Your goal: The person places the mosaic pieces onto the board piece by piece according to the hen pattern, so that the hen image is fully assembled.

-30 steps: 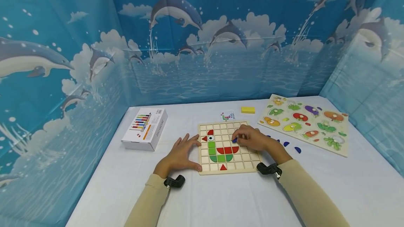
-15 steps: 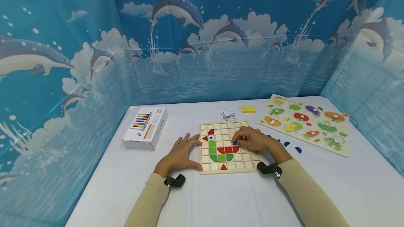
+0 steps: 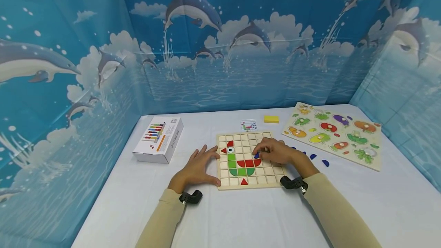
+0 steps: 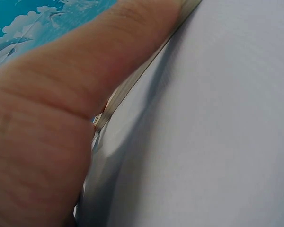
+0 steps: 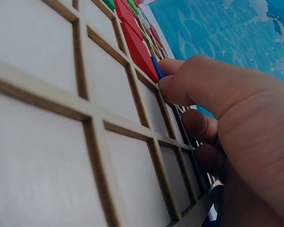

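A wooden grid board [image 3: 251, 181] lies on the table with red, green and eye-marked tiles set in its cells. Between right thumb and forefinger, the right hand [image 3: 277, 151] pinches a small blue tile [image 3: 256, 155] just above the red row [image 3: 249, 163]. In the right wrist view the blue tile [image 5: 157, 66] sits right beside a red tile [image 5: 139, 53], partly covered by the fingertips. Spread wide, the left hand [image 3: 198, 169] touches the board's left edge with fingertips and thumb. A red triangle [image 3: 244, 182] lies in the bottom row.
Several blue half-round tiles [image 3: 325, 163] lie right of the board. A pattern card [image 3: 249, 125] and a yellow block [image 3: 271, 119] are behind it. A vegetable puzzle board [image 3: 332, 137] stands at the back right, a white box [image 3: 158, 140] at the left.
The right hand has brought the blue tile slightly nearer the red row and then stayed almost still. The left hand keeps its place at the board's edge.
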Available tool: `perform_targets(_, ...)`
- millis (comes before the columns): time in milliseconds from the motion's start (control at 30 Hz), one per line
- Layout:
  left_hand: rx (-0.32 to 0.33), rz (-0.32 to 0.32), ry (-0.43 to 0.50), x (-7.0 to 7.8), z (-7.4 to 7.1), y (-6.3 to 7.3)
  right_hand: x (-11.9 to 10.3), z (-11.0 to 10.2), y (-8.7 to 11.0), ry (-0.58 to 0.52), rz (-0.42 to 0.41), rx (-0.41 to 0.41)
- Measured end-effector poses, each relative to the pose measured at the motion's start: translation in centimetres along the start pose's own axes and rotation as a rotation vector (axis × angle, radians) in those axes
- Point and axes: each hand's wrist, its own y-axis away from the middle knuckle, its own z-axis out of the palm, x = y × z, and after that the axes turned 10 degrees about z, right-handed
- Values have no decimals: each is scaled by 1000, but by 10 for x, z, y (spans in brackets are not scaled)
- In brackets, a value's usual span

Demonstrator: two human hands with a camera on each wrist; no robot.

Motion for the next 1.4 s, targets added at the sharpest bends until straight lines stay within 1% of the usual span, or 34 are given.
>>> perform_targets(200, 1, -6, -4, -1, 1, 0, 1, 1, 0, 4, 8, 6)
perform_targets(600, 6, 0, 0, 1, 0, 0, 0, 2, -1, 13, 35, 15)
perform_targets(867, 11, 0, 2, 2, 0, 1, 2, 3, -1, 4, 38, 28)
perform_targets(967, 16, 6, 1, 2, 0, 1, 3, 3, -1, -19, 44, 24)
perform_targets(1100, 16, 7, 5, 2, 0, 1, 6, 0, 4, -108, 49, 23)
perform_targets(1200, 17, 7, 11, 2, 0, 1, 11, -6, 9, -166, 29, 53)
perform_targets(1267, 19, 10, 14, 2, 0, 1, 15, -10, 14, -180, 2, 84)
perform_targets(1333, 18, 9, 13, 2, 1, 1, 19, -16, 19, -171, -10, 118)
perform_targets(1400, 16, 6, 11, 1, 1, 1, 24, -22, 24, -151, -6, 154)
